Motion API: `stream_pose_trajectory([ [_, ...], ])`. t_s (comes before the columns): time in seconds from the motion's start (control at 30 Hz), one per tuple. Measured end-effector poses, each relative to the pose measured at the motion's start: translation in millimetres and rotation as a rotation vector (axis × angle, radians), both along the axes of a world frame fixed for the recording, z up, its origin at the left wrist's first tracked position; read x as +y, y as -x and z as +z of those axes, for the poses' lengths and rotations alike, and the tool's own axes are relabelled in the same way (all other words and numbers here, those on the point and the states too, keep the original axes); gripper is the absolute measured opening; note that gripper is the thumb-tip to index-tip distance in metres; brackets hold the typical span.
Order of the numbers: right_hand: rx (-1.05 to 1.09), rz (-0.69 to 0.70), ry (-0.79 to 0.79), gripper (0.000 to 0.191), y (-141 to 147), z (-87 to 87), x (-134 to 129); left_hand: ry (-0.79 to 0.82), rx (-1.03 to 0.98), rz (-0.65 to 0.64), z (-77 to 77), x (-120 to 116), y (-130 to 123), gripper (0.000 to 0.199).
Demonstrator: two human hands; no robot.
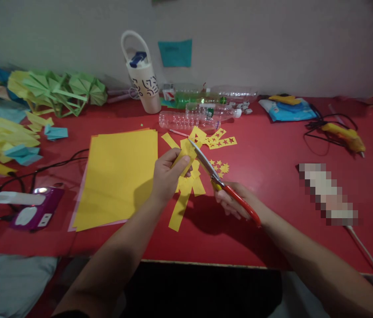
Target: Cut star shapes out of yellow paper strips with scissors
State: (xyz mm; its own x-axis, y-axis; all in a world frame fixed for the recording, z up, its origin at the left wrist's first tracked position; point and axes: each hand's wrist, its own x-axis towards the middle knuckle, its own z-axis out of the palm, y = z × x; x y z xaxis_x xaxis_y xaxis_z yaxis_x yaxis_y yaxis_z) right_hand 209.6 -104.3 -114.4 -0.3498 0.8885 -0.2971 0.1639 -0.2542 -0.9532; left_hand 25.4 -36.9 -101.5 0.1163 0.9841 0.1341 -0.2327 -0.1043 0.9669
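Note:
My left hand (169,173) pinches a folded piece of yellow paper (189,149) above the table. In my right hand (231,201) are scissors (206,162) with red handles, their blades reaching up along the right edge of that paper. Below my hands lie yellow paper strips (179,211). Small yellow paper stars (221,167) form a little pile beside the blades. Behind them rest yellow strips with star-shaped holes (224,142). To the left of my left hand is a stack of yellow sheets (120,176).
Plastic bottles (189,120) and a white tumbler (145,84) stand or lie along the wall. Folded paper shapes (63,90) and a purple power strip (39,210) are at left. A yellow glue gun (345,136), a blue packet (288,109) and a blurred-out corded object (328,192) lie at right.

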Motion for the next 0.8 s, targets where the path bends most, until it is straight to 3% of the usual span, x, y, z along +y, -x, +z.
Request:
stream_pose_trajectory([
  [0.8,-0.054,-0.003,-0.012,0.050,-2.8,9.1,2.0,0.053,-0.042,-0.003,1.3,3.4,4.6,0.012],
])
